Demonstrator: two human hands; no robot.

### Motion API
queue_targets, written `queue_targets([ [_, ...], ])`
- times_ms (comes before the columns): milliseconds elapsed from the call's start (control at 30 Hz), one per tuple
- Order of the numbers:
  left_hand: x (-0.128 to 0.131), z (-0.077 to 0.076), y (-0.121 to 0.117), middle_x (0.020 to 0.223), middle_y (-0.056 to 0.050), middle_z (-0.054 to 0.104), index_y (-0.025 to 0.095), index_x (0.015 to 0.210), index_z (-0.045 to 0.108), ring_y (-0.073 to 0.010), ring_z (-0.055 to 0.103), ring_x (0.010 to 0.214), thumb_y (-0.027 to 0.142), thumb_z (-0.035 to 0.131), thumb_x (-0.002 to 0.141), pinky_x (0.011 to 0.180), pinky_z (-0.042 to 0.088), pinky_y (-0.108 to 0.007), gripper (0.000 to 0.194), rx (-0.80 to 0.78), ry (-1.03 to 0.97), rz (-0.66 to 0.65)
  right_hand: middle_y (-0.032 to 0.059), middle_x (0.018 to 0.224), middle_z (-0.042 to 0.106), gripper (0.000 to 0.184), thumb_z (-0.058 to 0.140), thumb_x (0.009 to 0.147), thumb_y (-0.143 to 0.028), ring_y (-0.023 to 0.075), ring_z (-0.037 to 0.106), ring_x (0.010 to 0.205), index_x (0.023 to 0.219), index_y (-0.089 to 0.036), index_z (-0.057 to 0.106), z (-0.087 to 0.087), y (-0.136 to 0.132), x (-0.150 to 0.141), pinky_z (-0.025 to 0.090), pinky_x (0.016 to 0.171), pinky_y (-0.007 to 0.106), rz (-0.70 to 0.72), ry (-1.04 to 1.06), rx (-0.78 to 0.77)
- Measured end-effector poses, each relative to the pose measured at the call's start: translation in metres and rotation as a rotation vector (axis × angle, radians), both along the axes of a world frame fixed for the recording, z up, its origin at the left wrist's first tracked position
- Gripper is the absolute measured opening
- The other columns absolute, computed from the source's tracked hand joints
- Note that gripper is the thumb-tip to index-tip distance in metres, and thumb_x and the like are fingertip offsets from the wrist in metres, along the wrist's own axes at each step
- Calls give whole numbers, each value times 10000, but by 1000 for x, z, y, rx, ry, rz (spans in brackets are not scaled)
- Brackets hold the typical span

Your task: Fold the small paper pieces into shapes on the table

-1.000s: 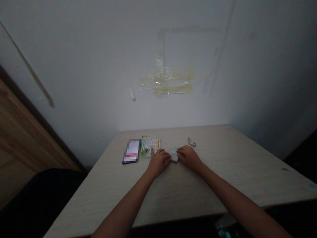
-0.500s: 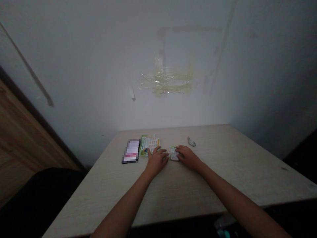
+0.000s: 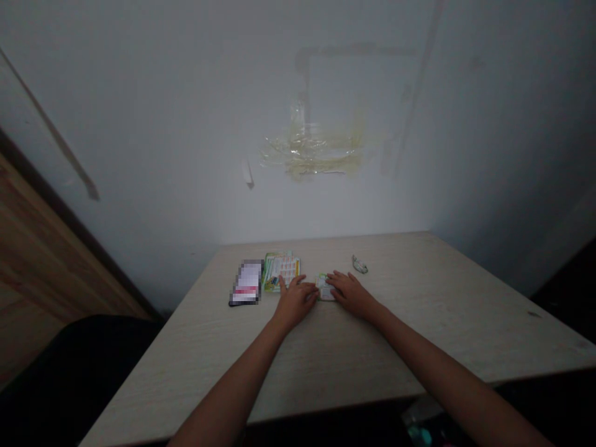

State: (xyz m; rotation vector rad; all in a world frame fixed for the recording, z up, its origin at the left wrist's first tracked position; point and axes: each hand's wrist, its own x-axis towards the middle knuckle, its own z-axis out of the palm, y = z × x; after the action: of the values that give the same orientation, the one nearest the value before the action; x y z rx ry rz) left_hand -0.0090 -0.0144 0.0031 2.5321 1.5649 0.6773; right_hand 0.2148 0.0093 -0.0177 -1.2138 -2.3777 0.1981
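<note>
A small folded piece of printed paper, white and green, lies on the table between my two hands. My left hand rests at its left edge, with the fingertips touching it and the thumb spread toward the larger leaflet. On the paper's right part, the fingers of my right hand lie stretched out and slightly apart, covering some of it. Just beyond my left hand is a larger green and white printed leaflet, its lower corner partly hidden by that hand. Fine print on both is too small to read.
A phone with a blurred screen lies left of the leaflet. Beyond my right hand sits a small crumpled wrapper. The pale wooden table meets a wall bearing old clear tape. A dark shape stands at the left.
My right hand's fingers have shifted slightly left over the small paper. My left hand stays nearly in place, and the whole view has moved very slightly.
</note>
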Motion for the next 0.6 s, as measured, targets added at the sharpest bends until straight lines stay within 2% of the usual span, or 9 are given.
queue_targets([
  [133, 0, 0, 0, 1207, -9, 684, 350, 1157, 645, -266, 429, 1310, 404, 481, 934, 1071, -50, -749, 282, 0, -9, -1, 97, 1454, 466, 417, 442, 952, -280, 251, 334, 1399, 1366, -261, 498, 1, -1, -2, 233, 1117, 583, -1, -41, 9],
  [267, 0, -2, 0, 1206, 1, 679, 381, 1102, 678, -288, 437, 1292, 410, 531, 908, 1052, -25, -775, 245, 5, 4, -5, 131, 1481, 408, 396, 487, 942, -317, 273, 360, 1371, 1327, -248, 552, 2, -2, -2, 293, 1100, 540, -22, -45, 75],
  [433, -1, -2, 1, 1215, -5, 672, 389, 1074, 696, -305, 426, 1287, 408, 565, 888, 1044, -30, -781, 227, -5, 18, 7, 139, 1385, 472, 389, 526, 926, -340, 260, 442, 1286, 1298, -241, 583, 4, 1, 0, 379, 1057, 467, -6, 48, 117],
  [600, -2, -4, 2, 1223, 11, 670, 409, 1071, 688, -306, 419, 1289, 423, 579, 878, 1034, -63, -784, 221, 2, 16, 9, 113, 1184, 590, 333, 563, 897, -291, 228, 554, 1107, 1210, -207, 642, 9, 5, 4, 444, 990, 408, -22, 182, 117],
])
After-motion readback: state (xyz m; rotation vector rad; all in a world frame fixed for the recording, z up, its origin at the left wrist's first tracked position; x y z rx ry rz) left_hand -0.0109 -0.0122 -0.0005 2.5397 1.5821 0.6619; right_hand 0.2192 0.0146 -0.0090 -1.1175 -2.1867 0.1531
